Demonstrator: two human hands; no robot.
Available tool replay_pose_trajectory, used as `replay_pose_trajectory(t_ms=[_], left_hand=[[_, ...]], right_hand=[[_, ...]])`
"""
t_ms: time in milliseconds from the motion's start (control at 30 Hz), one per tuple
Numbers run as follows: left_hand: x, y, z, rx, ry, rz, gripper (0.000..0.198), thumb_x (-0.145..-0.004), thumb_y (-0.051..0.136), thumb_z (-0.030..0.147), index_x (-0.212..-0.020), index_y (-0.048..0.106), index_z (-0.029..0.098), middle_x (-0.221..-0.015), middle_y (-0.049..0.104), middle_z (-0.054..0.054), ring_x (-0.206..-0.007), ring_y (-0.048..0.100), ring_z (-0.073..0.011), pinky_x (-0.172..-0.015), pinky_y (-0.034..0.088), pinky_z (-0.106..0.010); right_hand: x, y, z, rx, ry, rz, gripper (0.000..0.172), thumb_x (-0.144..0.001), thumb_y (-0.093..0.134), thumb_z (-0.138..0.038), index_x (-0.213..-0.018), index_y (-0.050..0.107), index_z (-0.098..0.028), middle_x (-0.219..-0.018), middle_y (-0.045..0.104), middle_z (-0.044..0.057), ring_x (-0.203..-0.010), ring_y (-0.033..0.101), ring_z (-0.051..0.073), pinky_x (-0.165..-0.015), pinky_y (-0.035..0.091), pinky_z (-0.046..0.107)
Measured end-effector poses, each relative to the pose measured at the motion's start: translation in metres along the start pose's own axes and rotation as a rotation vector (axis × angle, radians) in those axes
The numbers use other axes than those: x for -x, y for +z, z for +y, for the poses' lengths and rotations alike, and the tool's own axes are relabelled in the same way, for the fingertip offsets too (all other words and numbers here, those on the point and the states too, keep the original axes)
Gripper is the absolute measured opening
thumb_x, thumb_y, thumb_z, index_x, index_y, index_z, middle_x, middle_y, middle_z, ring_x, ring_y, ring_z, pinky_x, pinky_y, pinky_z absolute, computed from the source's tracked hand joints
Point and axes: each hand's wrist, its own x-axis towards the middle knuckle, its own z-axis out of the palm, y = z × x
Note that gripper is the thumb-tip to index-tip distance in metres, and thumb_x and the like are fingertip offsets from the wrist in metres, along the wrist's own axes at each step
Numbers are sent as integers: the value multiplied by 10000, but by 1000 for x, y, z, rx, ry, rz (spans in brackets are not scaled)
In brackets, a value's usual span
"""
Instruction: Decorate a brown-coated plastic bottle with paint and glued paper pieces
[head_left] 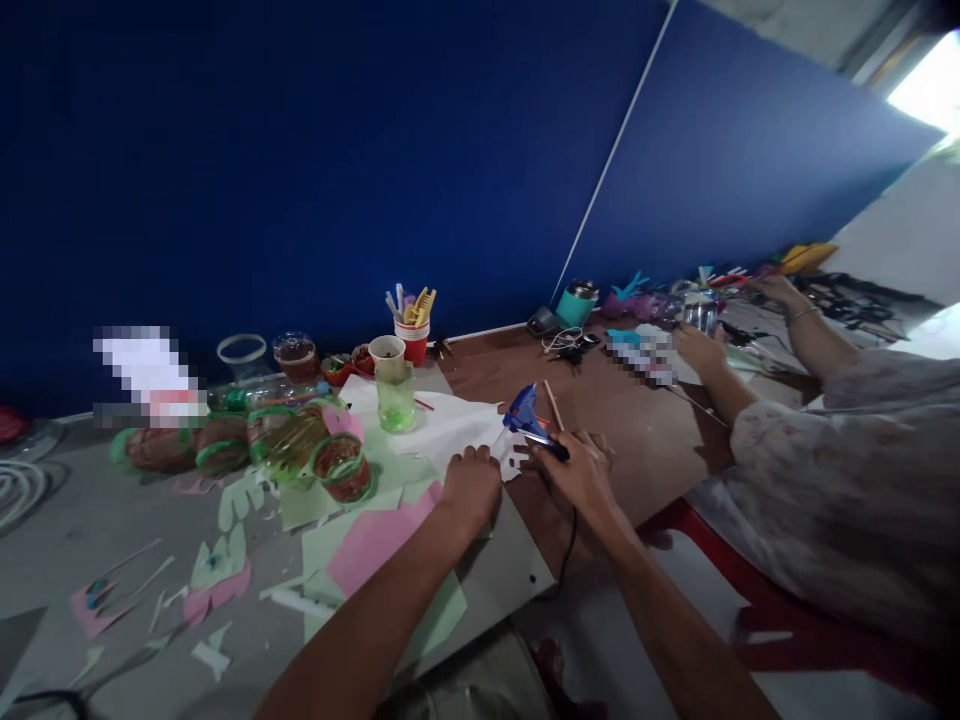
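A blue glue gun [522, 410] with a black cord points up and to the left above white paper. My right hand [579, 466] is closed around its dark handle. My left hand [472, 482] rests on the near edge of the white paper [450, 430], its fingers curled; whatever they hold is hidden. A thin wooden stick [553, 405] lies just beyond the glue gun. To the left stand a clear green-tinted cup [395, 400] and a small brown pot with a green rim [342, 470].
Pink paper [375, 545], green sheets and scraps cover the left side. Plastic bottles with brown filling [225, 443] lie behind them. A red cup of tools [412, 340] and a teal flask [577, 303] stand by the wall. Another person [832, 480] works at the right.
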Motion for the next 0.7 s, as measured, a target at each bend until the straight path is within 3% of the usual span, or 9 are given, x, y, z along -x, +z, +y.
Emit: replay_pose_trajectory(t_ms=[167, 333, 533, 700], left_hand=[[17, -2, 1, -77, 62, 5, 232, -869, 452, 67, -1005, 640, 56, -967, 640, -188, -906, 616, -268, -684, 477, -346], [60, -7, -5, -127, 162, 43, 200, -875, 452, 78, -975, 624, 93, -940, 630, -156, -910, 589, -270, -710, 457, -372], [118, -10, -39, -270, 313, 142, 147, -841, 521, 51, -906, 614, 143, -943, 636, -103, -829, 569, -232, -694, 434, -353], [148, -12, -67, -289, 288, 237, 203, -799, 579, 42, -970, 616, 144, -1071, 625, -118, -872, 562, -237, -731, 430, -356]], right_hand=[[-7, 1, -19, 3, -10, -27, 298, -793, 619, -459, -957, 716, -231, -922, 669, 72, -943, 507, 268, -794, 300, 357], [-14, 3, -32, 0, -15, -60, 314, -791, 610, -470, -966, 717, -232, -954, 670, 79, -976, 508, 280, -802, 298, 365], [-18, 6, -49, 22, -61, -111, 312, -804, 590, -461, -1001, 706, -250, -990, 661, 82, -1004, 511, 279, -834, 299, 377], [-18, 13, -68, 95, -112, -140, 335, -813, 583, -451, -1044, 701, -239, -987, 652, 118, -1023, 499, 298, -855, 293, 398]])
